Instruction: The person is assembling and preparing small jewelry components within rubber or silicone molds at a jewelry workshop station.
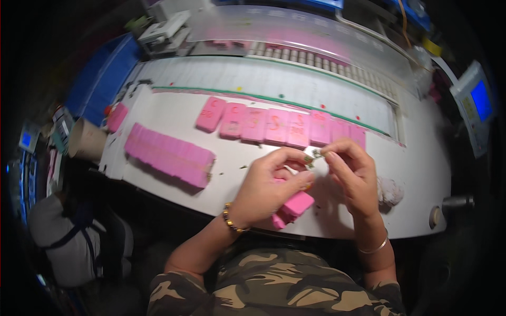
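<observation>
My left hand [266, 181] is curled over a pink block [299, 204], which shows below the palm near the table's front edge. A small green sprig [309, 159] is at its thumb and index fingertips. Close by, my right hand [354, 176] pinches a small green piece [317, 153] between thumb and index finger, the two hands almost meeting. Beyond them stands a row of pink blocks [254, 125] with red markings on their faces. To the left lies a long stack of pink blocks [168, 155] pressed side by side.
A white crumpled bundle [390, 191] lies right of my right hand. Behind the block row runs a green-edged conveyor belt [226, 75] under a clear cover [295, 32]. A beige bin [87, 140] hangs at the left, and a blue-screened display [479, 100] stands at the right.
</observation>
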`<state>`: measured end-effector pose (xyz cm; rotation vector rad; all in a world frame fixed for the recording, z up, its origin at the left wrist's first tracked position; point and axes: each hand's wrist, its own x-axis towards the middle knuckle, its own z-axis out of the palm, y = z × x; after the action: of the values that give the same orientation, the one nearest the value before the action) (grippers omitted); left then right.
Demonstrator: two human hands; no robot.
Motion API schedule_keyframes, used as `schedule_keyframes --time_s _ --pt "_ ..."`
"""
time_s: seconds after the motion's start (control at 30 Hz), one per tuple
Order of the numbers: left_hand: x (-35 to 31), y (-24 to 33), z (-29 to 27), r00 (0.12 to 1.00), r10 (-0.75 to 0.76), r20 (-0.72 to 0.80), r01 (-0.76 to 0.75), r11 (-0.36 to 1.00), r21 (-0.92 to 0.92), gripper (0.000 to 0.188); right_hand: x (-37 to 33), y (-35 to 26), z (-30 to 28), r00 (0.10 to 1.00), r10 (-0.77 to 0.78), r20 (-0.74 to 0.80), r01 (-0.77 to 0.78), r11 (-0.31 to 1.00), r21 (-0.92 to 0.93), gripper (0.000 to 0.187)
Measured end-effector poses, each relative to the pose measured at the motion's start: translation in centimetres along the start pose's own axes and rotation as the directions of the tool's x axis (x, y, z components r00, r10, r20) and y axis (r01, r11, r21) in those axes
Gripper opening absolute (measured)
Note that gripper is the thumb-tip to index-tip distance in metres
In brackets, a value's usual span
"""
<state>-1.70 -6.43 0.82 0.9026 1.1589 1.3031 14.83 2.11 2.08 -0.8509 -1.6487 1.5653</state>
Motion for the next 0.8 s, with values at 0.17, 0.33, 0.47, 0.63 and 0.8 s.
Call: schedule_keyframes --time_s 0.17,0.33,0.47,0.63,0.8 --pt "-0.7 -0.1 -0.7 0.999 0.034 -0.021 -0.034 0.999 0.015 0.014 -0.5 -0.3 0.5 0.995 0.001 0.099 0.006 0.998 -0.063 0.009" --pt "-2.8 2.1 -3.6 0.979 0.173 -0.109 -0.137 0.951 0.277 0.009 -0.9 -0.8 1.5 0.997 -0.031 0.068 0.033 0.999 -0.033 0.011" --pt "-6.0 6.8 -10.4 0.733 0.558 -0.389 -0.224 0.738 0.637 0.006 -1.0 -0.2 1.0 0.996 -0.041 0.073 0.052 0.987 -0.153 0.014" --pt "-11.7 13.1 -23.9 0.373 0.769 -0.519 -0.014 0.564 0.825 0.015 -1.5 0.3 0.2 0.988 -0.08 0.129 0.108 0.966 -0.234 0.013" --pt "-16.7 17.0 -36.2 0.372 0.77 -0.518 0.482 0.316 0.817 0.023 -1.6 0.1 0.4 0.977 -0.076 0.201 0.133 0.949 -0.286 0.012"
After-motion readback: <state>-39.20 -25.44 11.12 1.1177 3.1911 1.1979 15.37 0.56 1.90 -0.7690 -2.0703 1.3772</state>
